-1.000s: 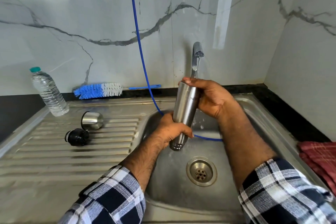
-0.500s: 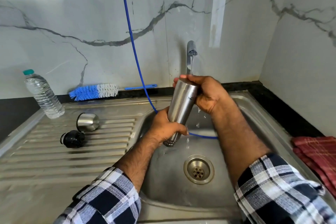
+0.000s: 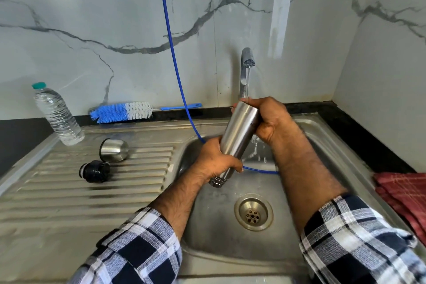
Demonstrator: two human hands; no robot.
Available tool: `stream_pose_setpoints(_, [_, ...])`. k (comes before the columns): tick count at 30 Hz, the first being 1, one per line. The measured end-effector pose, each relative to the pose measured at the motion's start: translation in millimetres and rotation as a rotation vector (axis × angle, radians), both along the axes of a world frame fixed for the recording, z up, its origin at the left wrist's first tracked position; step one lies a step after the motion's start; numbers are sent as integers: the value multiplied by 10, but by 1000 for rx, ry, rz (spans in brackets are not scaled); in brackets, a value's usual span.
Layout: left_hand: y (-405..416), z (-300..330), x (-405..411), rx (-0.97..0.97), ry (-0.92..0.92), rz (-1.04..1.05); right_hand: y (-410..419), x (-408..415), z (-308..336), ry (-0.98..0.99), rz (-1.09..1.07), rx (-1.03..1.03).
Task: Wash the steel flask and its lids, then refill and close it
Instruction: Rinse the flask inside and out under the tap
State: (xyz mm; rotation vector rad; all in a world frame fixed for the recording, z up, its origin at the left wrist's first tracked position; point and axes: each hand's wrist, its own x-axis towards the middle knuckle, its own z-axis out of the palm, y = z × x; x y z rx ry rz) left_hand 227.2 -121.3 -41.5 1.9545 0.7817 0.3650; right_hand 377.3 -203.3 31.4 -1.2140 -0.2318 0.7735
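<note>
The steel flask [image 3: 239,134] is held tilted over the sink basin [image 3: 230,242], its threaded mouth pointing down and left. My left hand [image 3: 215,161] grips its lower part near the mouth. My right hand [image 3: 272,120] grips its upper end under the tap [image 3: 246,62], from which water runs onto the flask and splashes below. On the ribbed drainboard [image 3: 69,193] lie the steel cup lid [image 3: 114,150] on its side and the black inner stopper [image 3: 94,171].
A plastic water bottle [image 3: 57,114] stands at the back left. A blue and white bottle brush [image 3: 122,112] lies along the wall. A blue hose [image 3: 173,53] hangs down into the basin. A red cloth [image 3: 405,196] lies on the right counter. The drain [image 3: 253,214] is open.
Water now runs from the tap onto the flask's upper end. The flask and both hands stay over the basin in much the same hold.
</note>
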Motion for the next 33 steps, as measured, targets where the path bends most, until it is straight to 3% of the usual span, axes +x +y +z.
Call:
stream_pose_setpoints(5, [1, 17, 2, -152, -11, 91, 95, -119, -49, -25, 17, 59])
stream_pose_setpoints(7, [-1, 28, 30, -151, 3, 89, 143, -202, -100, -215, 23, -3])
stream_pose_setpoints(10, [9, 34, 45, 36, 42, 84, 189, -236, -212, -704, -70, -259])
stream_pose_setpoints(12, [14, 31, 38, 244, 85, 70, 117, -198, -204, -861, -182, -427])
stream_pose_setpoints(14, [19, 7, 43, 329, 74, 17, 38, -136, -161, -909, -234, -542])
stream_pose_setpoints(19, [-30, -13, 88, 116, 33, -141, -26, 7, -69, -839, -202, -470])
stream_pose_setpoints(24, [110, 24, -25, -121, -23, -87, -235, 174, -11, -389, -187, -201])
stream_pose_setpoints(27, [209, 94, -62, -286, -184, 2, -436, 233, -17, -223, -137, -73])
stream_pose_setpoints(33, [347, 134, -78, -658, -559, 201, -632, 324, -155, -148, -146, -33])
